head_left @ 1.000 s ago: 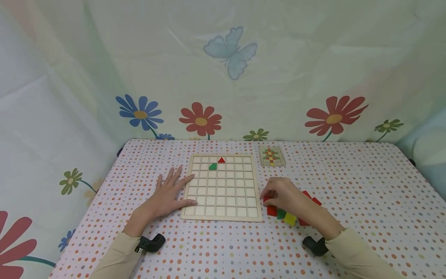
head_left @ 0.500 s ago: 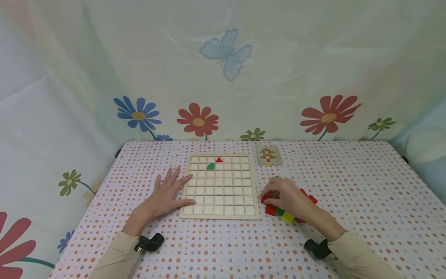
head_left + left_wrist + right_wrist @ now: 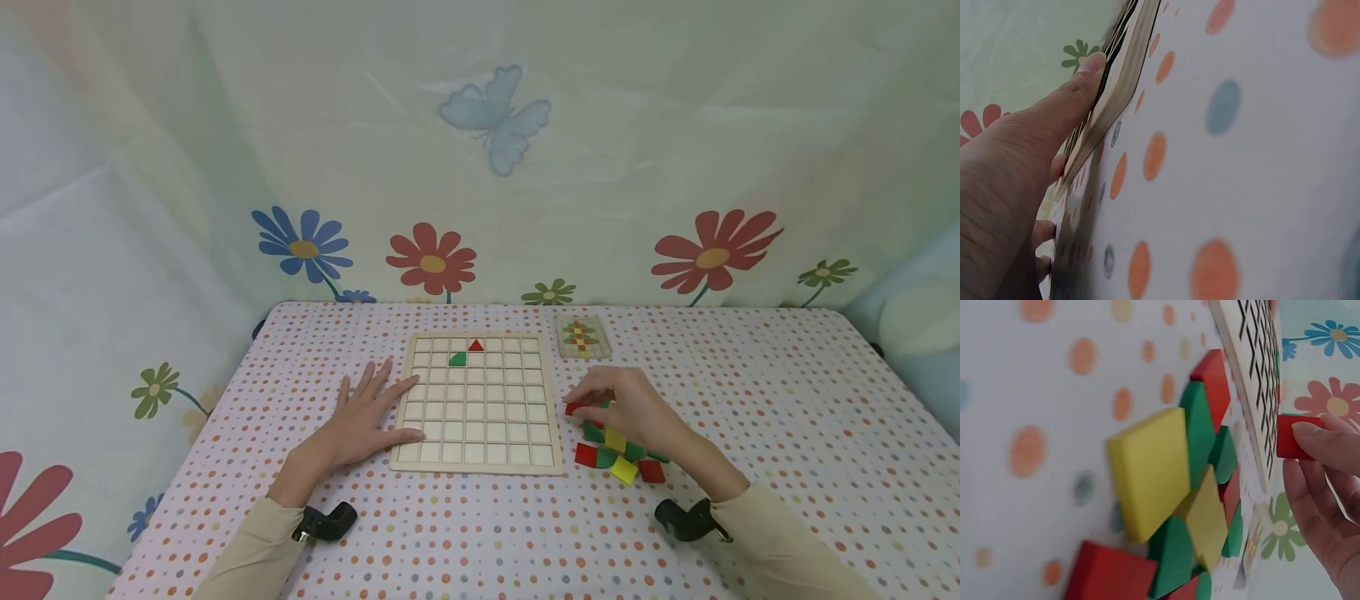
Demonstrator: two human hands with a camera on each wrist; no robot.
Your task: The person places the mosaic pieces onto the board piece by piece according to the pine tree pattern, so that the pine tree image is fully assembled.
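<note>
Right hand pinching a red block beside the grid board; left hand spread at the board's left edge.
The right hand (image 3: 633,408) clamps a small, flat-faced red block (image 3: 1287,442) between thumb and fingers, near the right edge of the pale wooden grid board (image 3: 497,454). The left hand (image 3: 360,421) lies with fingers apart, thumb and index finger touching the board's left side. A red triangular piece (image 3: 476,346) occupies the top row, middle column; a green round-cornered piece (image 3: 458,359) occupies the second row, third column. Loose red, green and yellow blocks (image 3: 623,471) lie under and beside the right hand. A printed pattern card (image 3: 600,339) rests beyond it.
</note>
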